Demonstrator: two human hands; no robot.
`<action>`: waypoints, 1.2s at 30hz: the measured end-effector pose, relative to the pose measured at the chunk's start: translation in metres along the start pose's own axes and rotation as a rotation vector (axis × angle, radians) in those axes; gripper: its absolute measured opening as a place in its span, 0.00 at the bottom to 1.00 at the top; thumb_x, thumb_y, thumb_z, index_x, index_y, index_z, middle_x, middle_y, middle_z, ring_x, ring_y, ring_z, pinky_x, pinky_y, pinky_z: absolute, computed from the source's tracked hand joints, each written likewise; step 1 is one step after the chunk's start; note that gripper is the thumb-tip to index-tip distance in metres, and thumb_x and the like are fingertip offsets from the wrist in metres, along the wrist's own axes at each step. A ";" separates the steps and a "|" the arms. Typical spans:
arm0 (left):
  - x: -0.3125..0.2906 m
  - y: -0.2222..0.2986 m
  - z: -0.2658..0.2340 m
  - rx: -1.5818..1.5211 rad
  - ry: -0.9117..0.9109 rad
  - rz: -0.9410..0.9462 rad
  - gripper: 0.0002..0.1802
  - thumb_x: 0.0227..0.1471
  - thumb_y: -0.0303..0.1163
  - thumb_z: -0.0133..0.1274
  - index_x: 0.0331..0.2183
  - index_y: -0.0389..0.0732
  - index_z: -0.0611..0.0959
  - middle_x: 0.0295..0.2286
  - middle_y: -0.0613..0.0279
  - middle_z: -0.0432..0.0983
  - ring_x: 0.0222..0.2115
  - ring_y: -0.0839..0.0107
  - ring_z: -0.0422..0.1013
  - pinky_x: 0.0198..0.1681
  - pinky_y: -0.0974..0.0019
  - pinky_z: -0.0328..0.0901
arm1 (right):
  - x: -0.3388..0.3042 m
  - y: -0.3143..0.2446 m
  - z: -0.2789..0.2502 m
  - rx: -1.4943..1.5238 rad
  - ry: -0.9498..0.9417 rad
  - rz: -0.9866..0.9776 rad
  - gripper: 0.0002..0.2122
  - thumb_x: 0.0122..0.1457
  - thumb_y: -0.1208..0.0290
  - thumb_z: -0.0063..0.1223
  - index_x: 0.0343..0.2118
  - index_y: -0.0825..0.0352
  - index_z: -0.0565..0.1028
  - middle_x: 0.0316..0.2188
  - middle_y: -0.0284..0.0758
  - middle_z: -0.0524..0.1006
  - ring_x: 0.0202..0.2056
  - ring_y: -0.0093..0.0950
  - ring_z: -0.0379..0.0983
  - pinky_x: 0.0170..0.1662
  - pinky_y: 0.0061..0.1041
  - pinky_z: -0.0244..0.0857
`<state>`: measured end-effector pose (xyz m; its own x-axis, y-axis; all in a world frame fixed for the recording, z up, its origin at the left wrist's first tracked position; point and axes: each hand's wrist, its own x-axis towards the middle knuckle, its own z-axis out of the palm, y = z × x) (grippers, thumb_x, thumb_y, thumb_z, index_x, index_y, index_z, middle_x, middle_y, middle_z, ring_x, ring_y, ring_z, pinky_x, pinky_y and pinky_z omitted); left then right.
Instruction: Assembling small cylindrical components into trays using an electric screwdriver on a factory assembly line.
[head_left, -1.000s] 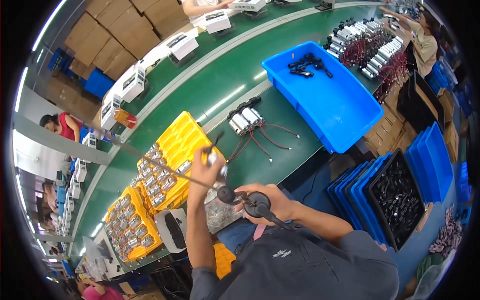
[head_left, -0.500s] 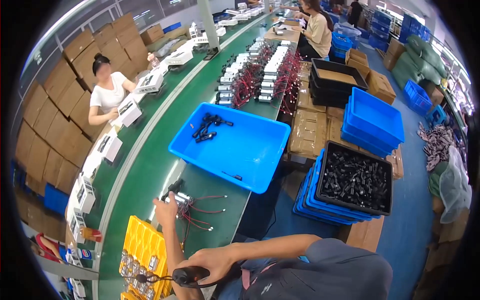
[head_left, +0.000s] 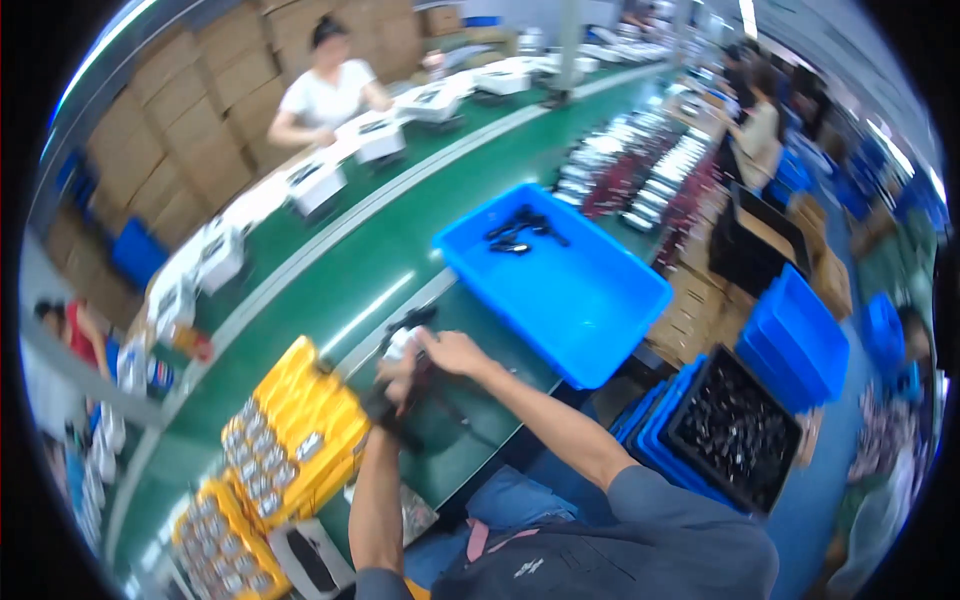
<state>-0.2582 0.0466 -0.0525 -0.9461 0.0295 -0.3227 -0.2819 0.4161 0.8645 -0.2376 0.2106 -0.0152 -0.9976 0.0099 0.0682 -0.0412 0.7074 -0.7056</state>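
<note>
I watch from the head view, and both hands meet over a silver-and-black part on the green worktop, some way in from its near edge. The left hand is bent about the near side of this part; the right hand has its fingertips at the right side. Everything there is blurred, so I cannot tell if either hand is clamped on it or only touching. To the left, the yellow trays stand near, with a bare strip between them and the left hand. To the right, the blue bin limits the room: its wall runs near the right hand, and its near corner reaches the worktop edge. Ahead, beyond the part, I see open green surface.
</note>
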 end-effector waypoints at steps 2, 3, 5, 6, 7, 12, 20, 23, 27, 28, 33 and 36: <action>-0.012 0.021 0.019 0.253 -0.050 0.148 0.56 0.39 0.70 0.48 0.53 0.27 0.61 0.44 0.35 0.69 0.45 0.46 0.68 0.47 0.53 0.63 | 0.004 0.015 0.007 0.100 -0.157 -0.102 0.25 0.59 0.49 0.32 0.35 0.70 0.73 0.32 0.52 0.76 0.33 0.54 0.72 0.38 0.47 0.66; -0.017 0.022 0.033 0.327 0.227 -0.007 0.55 0.40 0.71 0.46 0.51 0.27 0.63 0.39 0.39 0.72 0.39 0.47 0.70 0.42 0.54 0.65 | 0.004 0.014 0.009 0.260 -0.185 -0.026 0.24 0.59 0.50 0.32 0.33 0.70 0.73 0.31 0.52 0.76 0.31 0.54 0.72 0.37 0.47 0.67; -0.028 0.033 0.049 0.378 0.513 -0.169 0.53 0.42 0.70 0.43 0.50 0.27 0.64 0.35 0.39 0.72 0.36 0.47 0.70 0.41 0.52 0.64 | 0.009 0.019 0.026 0.122 -0.091 0.020 0.25 0.58 0.49 0.35 0.32 0.70 0.75 0.30 0.51 0.76 0.33 0.48 0.74 0.38 0.44 0.67; -0.034 0.040 0.048 0.360 0.533 -0.154 0.52 0.43 0.68 0.43 0.51 0.27 0.63 0.37 0.35 0.70 0.39 0.45 0.67 0.45 0.50 0.61 | 0.010 0.027 0.027 0.249 -0.104 0.071 0.25 0.58 0.49 0.38 0.33 0.71 0.75 0.29 0.50 0.77 0.34 0.44 0.75 0.38 0.41 0.67; -0.046 0.056 0.041 0.274 0.500 -0.143 0.52 0.43 0.66 0.44 0.51 0.26 0.62 0.40 0.32 0.67 0.42 0.43 0.64 0.48 0.49 0.57 | 0.013 0.034 0.027 0.375 -0.109 0.138 0.25 0.58 0.49 0.41 0.34 0.72 0.75 0.28 0.50 0.77 0.34 0.39 0.76 0.38 0.39 0.66; -0.033 0.059 0.026 0.116 0.575 -0.081 0.47 0.43 0.61 0.48 0.52 0.30 0.63 0.40 0.28 0.66 0.42 0.39 0.63 0.48 0.44 0.55 | 0.033 0.010 0.040 0.650 -0.075 0.353 0.25 0.58 0.50 0.45 0.36 0.76 0.74 0.30 0.42 0.78 0.36 0.28 0.72 0.39 0.31 0.64; 0.037 0.069 0.004 -0.043 0.709 0.110 0.44 0.41 0.53 0.52 0.51 0.28 0.62 0.37 0.27 0.64 0.40 0.39 0.62 0.46 0.45 0.55 | 0.119 0.026 0.051 0.558 -0.162 0.139 0.22 0.62 0.52 0.38 0.43 0.69 0.70 0.34 0.32 0.73 0.35 0.23 0.68 0.39 0.27 0.63; 0.070 0.092 -0.024 -0.042 0.705 0.173 0.43 0.40 0.51 0.52 0.50 0.28 0.62 0.38 0.29 0.63 0.40 0.41 0.60 0.46 0.46 0.54 | 0.169 0.018 0.060 0.783 -0.128 0.051 0.20 0.63 0.58 0.36 0.52 0.67 0.65 0.43 0.33 0.70 0.41 0.24 0.66 0.43 0.27 0.64; 0.136 0.116 -0.060 -0.113 0.683 0.140 0.45 0.42 0.51 0.51 0.52 0.28 0.59 0.44 0.26 0.58 0.45 0.39 0.57 0.50 0.44 0.52 | 0.227 -0.057 0.057 0.835 -0.227 0.009 0.21 0.64 0.56 0.34 0.52 0.67 0.65 0.42 0.34 0.71 0.42 0.24 0.68 0.46 0.28 0.63; 0.154 0.120 -0.065 -0.130 0.681 0.120 0.45 0.42 0.51 0.51 0.53 0.28 0.58 0.46 0.25 0.55 0.47 0.38 0.55 0.52 0.44 0.50 | 0.241 -0.065 0.056 0.887 -0.223 0.041 0.21 0.64 0.56 0.35 0.51 0.68 0.67 0.41 0.35 0.72 0.42 0.24 0.68 0.46 0.28 0.62; 0.189 0.105 -0.054 -0.198 0.556 0.008 0.46 0.45 0.50 0.49 0.57 0.30 0.52 0.54 0.26 0.43 0.55 0.35 0.44 0.58 0.44 0.41 | 0.285 -0.044 0.075 0.706 -0.300 0.003 0.21 0.62 0.56 0.38 0.49 0.69 0.69 0.41 0.36 0.74 0.43 0.26 0.69 0.46 0.29 0.62; 0.159 0.107 -0.053 -0.119 0.552 0.060 0.42 0.46 0.48 0.48 0.55 0.30 0.56 0.54 0.27 0.47 0.55 0.37 0.48 0.58 0.46 0.45 | 0.275 -0.013 0.065 0.588 -0.279 0.015 0.21 0.61 0.57 0.41 0.48 0.70 0.70 0.40 0.37 0.75 0.43 0.28 0.70 0.47 0.29 0.62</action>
<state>-0.4471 0.0474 0.0091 -0.8951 -0.4430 -0.0502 -0.2111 0.3220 0.9229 -0.5147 0.1583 -0.0327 -0.9720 -0.2227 -0.0744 0.0285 0.2025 -0.9789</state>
